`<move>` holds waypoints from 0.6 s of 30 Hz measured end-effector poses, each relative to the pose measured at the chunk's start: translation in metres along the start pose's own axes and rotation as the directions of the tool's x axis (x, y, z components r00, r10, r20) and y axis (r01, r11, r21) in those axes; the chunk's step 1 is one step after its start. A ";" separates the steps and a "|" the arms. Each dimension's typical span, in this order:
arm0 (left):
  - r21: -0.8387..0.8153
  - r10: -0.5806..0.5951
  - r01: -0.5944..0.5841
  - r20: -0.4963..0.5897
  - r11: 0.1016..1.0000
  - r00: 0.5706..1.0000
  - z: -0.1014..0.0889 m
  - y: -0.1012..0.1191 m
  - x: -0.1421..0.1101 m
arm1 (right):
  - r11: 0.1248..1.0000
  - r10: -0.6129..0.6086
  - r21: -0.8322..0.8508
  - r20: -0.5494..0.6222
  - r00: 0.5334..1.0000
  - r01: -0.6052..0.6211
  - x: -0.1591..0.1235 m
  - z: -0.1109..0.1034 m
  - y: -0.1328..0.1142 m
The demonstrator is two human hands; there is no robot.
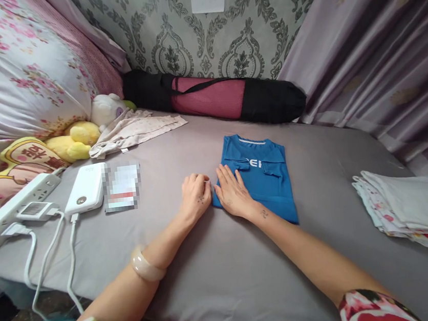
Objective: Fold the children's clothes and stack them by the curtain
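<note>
A blue long-sleeved shirt (275,189) lies folded into a rectangle on the grey bed sheet, with its sleeves laid inward over white lettering and its collar pointing away from me. My right hand (233,190) rests flat on the shirt's left side, fingers stretched out. Just beside the shirt's left edge is my left hand (196,196), its fingers curled in and turned down. Whether anything is under or between those fingertips is hidden. A pale bangle (147,264) circles my left forearm.
To the left are a power strip (15,216), a white power bank (86,188) on a cable and a blurred packet (123,187). Plush toys (76,140) and a pale cloth (133,130) lie behind. A long black-and-pink bag (210,98) lines the wall; folded cloths (416,209) sit right.
</note>
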State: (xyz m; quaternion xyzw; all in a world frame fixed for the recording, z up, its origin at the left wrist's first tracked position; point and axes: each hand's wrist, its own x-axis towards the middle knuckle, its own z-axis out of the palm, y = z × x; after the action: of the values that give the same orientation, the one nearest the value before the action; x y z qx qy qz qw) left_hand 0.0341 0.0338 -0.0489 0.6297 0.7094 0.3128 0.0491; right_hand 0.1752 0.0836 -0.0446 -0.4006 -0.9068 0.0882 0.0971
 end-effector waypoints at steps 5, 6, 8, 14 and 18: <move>-0.009 -0.026 0.027 0.076 1.000 0.997 -0.003 0.005 -0.002 | 0.991 0.036 0.132 -0.124 0.992 -0.020 -0.009 -0.020 0.019; -0.011 -0.032 0.033 0.089 0.999 0.995 -0.003 0.006 -0.002 | 0.987 0.054 0.159 -0.169 0.984 -0.027 -0.014 -0.027 0.027; -0.021 -0.044 0.046 0.113 0.999 0.993 -0.004 0.008 -0.002 | 0.979 0.081 0.200 -0.245 0.966 -0.032 -0.029 -0.042 0.049; -0.077 -0.073 0.087 0.171 0.993 0.983 -0.008 0.013 -0.001 | 0.927 0.356 0.201 -0.204 0.912 -0.317 -0.094 -0.071 0.113; -0.116 -0.065 0.087 0.178 0.989 0.982 -0.007 0.011 0.000 | 0.872 0.469 0.244 -0.166 0.867 -0.425 -0.123 -0.068 0.126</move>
State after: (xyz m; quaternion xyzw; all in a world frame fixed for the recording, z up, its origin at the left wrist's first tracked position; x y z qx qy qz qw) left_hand 0.0399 0.0313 -0.0376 0.6229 0.7051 0.2978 0.1618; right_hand 0.3629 0.0814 -0.0221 -0.5961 -0.7587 0.1538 0.2132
